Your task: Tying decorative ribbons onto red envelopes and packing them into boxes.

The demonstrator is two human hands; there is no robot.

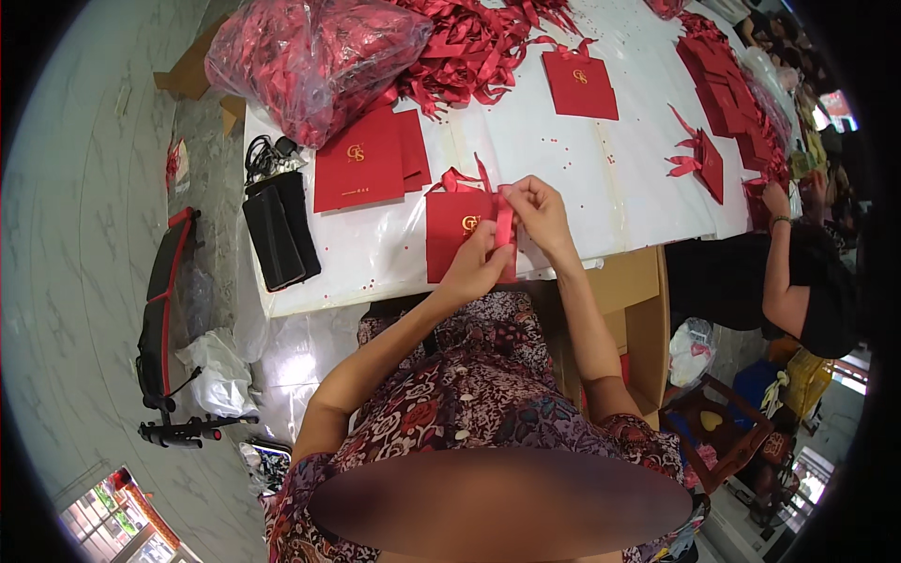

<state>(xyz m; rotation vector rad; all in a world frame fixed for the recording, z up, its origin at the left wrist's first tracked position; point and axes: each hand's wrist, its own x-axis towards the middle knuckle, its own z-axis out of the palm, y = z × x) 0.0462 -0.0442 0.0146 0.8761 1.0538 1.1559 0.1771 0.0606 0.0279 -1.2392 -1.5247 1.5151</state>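
Note:
A red paper gift bag (447,235) with gold lettering lies flat at the table's front edge, in front of me. Over its right side, both my hands hold a red ribbon (505,225). My left hand (477,266) pinches the ribbon's lower part, its fingers resting over the bag. The upper part is pinched between the fingertips of my right hand (537,208). Another ribbon loop (458,178) sticks up from the bag's top edge. Just left of it, flat red bags (361,164) without ribbons showing lie overlapped.
A clear plastic sack of red ribbon (314,66) and a loose ribbon heap (469,47) fill the far left. Ribboned bags (579,86) lie farther off. A black phone or wallet (274,235) lies at the left corner. A co-worker's arm (779,253) reaches in at right.

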